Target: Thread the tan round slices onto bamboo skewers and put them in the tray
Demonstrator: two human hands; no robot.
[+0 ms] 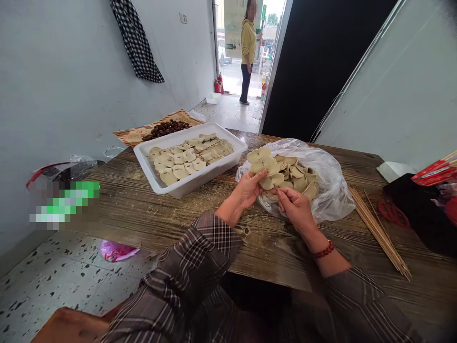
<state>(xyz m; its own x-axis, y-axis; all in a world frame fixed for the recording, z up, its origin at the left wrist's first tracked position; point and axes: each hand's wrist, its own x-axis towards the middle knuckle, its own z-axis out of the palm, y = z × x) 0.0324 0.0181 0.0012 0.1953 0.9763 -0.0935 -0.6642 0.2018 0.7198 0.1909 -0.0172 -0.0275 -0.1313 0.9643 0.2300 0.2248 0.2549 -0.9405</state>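
Several flat, pale beige slices (264, 164) overlap in a row in front of me, over the near left side of a clear plastic bag (330, 178). My left hand (249, 189) pinches this row at its right edge, thumb on top. Close by on the right, my right hand (293, 202) is closed on the lower end of a thin stick, mostly hidden by the fingers and slices. Loose slices (302, 178) fill the open bag beneath. To the left, a white tray (194, 186) holds rows of similar slices on sticks.
Bare wooden sticks (380, 231) lie right of the bag, near red scissors (392, 213) and a black box (421, 214). Dark reddish-brown pieces (166, 128) rest on patterned paper (134, 136) behind the tray. A person (248, 52) stands by the far doorway.
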